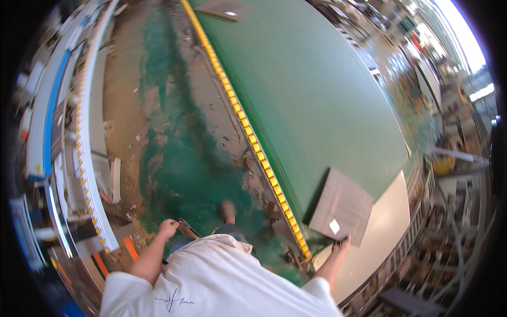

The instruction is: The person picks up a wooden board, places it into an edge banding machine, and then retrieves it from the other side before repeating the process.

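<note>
A grey-brown wood-grain panel (342, 205) with a white label lies at the near right end of the green conveyor belt (311, 100), partly over a pale beige surface (388, 211). At its near edge my right hand (342, 243) is closed on the panel's rim, near the label. Something small and dark shows at those fingers, too blurred to name. My left hand (168, 229) hangs low at my left side with its fingers curled in, and nothing shows in it. Beside it is a dark sandal on my foot (188, 228).
A second brown panel (219, 9) lies at the belt's far end. Yellow rollers (253, 140) line the belt's left edge. Left of the green-stained floor (174, 137) stands a long white rail (87, 132) with yellow rollers. Metal frames and stacked material (449, 227) fill the right side.
</note>
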The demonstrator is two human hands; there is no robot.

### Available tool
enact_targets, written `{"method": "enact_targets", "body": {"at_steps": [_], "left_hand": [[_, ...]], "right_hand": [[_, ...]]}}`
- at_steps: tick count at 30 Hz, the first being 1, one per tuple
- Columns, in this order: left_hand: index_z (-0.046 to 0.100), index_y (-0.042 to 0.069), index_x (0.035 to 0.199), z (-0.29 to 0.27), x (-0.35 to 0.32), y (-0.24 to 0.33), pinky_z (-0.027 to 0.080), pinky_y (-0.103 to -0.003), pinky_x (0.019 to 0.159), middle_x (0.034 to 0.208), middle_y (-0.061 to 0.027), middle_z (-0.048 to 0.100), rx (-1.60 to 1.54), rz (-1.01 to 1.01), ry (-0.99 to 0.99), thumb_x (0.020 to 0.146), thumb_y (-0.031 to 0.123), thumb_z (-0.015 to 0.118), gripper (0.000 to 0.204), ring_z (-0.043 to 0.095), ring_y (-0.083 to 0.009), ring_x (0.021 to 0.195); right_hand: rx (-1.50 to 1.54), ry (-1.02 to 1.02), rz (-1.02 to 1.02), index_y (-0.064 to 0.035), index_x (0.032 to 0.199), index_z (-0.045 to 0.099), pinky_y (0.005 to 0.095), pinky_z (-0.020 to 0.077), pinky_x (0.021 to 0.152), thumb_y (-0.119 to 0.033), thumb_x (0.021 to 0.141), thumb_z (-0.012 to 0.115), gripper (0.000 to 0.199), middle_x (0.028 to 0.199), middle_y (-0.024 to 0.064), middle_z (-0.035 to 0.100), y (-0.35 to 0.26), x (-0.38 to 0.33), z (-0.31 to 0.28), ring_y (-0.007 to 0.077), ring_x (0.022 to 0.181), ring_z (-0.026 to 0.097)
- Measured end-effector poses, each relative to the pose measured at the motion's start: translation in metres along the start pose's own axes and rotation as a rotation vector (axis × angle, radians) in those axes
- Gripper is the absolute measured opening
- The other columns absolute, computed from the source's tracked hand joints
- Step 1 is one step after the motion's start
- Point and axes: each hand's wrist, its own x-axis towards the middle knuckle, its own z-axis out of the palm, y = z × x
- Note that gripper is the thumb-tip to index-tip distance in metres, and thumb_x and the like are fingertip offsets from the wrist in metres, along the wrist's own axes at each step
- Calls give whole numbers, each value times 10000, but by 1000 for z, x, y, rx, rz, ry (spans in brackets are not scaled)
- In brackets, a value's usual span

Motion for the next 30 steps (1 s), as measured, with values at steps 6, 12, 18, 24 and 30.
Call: {"method": "enact_targets", "body": {"at_steps": [6, 12, 18, 24, 30], "left_hand": [[730, 83, 941, -20, 9, 53, 521, -449, 815, 970, -168, 696, 208, 65, 130, 814, 335, 631, 299, 655, -358, 938], [716, 68, 1004, 4, 4, 162, 531, -320, 708, 847, -74, 711, -375, 330, -86, 860, 346, 670, 316, 680, -146, 750], [604, 1, 1222, -63, -85, 224, 487, -347, 874, 1154, -125, 656, -930, 435, -328, 951, 576, 512, 642, 623, -194, 1048], [669, -19, 1070, -192, -114, 47, 480, -379, 796, 967, -162, 702, -1268, 203, 690, 863, 637, 600, 692, 651, -237, 919], [672, -10, 880, -282, -175, -182, 482, -454, 691, 799, -193, 682, -1162, -103, 1491, 871, 593, 604, 607, 656, -387, 778]], "right_hand": [[371, -300, -51, 104, 1190, 554, 339, 563, 895, -200, 943, 611, 395, 1123, 169, 661, -40, -17, -19, 264, 1009, 653], [212, -563, -239, 66, 1070, 588, 275, 526, 651, -129, 916, 626, 251, 987, 110, 665, -23, -109, 94, 161, 804, 634], [-90, -1020, -101, -29, 1137, 592, 229, 490, 565, -41, 776, 697, 377, 1013, 45, 655, 31, -347, 276, 136, 775, 627], [-249, -1517, 320, -41, 1063, 615, 305, 527, 683, -75, 782, 711, 298, 972, 43, 662, 214, -578, 356, 176, 826, 636], [-676, -1568, 852, -4, 1134, 586, 487, 515, 959, -137, 905, 586, 265, 1145, 134, 642, 409, -754, 364, 295, 1091, 612]]}}
